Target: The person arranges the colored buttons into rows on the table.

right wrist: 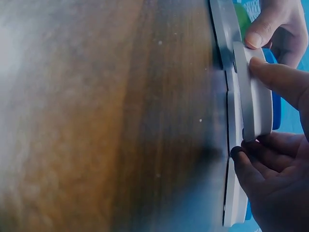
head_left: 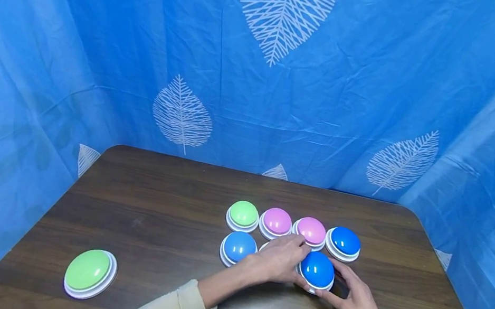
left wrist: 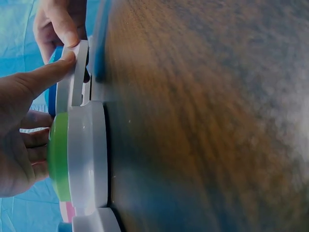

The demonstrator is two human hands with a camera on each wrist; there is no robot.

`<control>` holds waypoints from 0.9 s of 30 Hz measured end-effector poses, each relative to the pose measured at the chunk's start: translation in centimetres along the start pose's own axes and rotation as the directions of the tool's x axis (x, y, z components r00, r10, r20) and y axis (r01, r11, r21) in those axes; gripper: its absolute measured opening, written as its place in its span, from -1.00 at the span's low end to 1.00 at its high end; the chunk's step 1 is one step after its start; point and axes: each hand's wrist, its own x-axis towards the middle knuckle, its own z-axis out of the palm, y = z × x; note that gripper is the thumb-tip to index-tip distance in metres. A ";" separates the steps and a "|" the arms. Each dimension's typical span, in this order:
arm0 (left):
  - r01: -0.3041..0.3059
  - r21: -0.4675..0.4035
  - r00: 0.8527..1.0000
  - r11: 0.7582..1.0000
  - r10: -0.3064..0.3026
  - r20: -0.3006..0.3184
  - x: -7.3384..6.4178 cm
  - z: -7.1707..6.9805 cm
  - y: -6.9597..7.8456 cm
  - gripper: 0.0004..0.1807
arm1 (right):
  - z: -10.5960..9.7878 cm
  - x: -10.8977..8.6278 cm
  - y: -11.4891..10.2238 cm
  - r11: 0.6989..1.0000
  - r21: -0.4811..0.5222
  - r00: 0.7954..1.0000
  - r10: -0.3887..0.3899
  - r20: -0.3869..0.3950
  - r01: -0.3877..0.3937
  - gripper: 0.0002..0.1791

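Both hands hold a blue dome button (head_left: 318,269) with a white base, just above the table at the near row's right end. My left hand (head_left: 277,261) has its thumb on the front left of the base, its fingers further back. On the other side, my right hand (head_left: 357,302) grips the base between thumb and fingers. In the left wrist view the white base (left wrist: 72,82) is tilted, its edge raised off what lies below. Under my left hand is a green button (left wrist: 59,154), almost wholly hidden in the head view.
Behind stands a row: a green button (head_left: 243,214), two pink buttons (head_left: 277,221) and a blue button (head_left: 346,241). Another blue button (head_left: 239,247) sits left of my left hand. A green button (head_left: 88,269) lies apart on the brown table (head_left: 160,227). Blue curtains (head_left: 246,95) surround it.
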 end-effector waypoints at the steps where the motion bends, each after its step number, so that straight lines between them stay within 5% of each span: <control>1: 0.000 -0.001 1.000 1.000 0.000 0.001 0.0 0.0 0.0 -0.15 | 0.0 0.0 0.0 1.000 0.001 1.000 0.008 0.007 -0.008 -0.13; 27: -0.019 -0.028 1.000 0.999 0.019 -0.008 0.7 1.2 -0.2 -0.20 | 0.0 0.6 0.4 0.991 -0.131 0.999 -0.034 -0.016 0.031 -0.12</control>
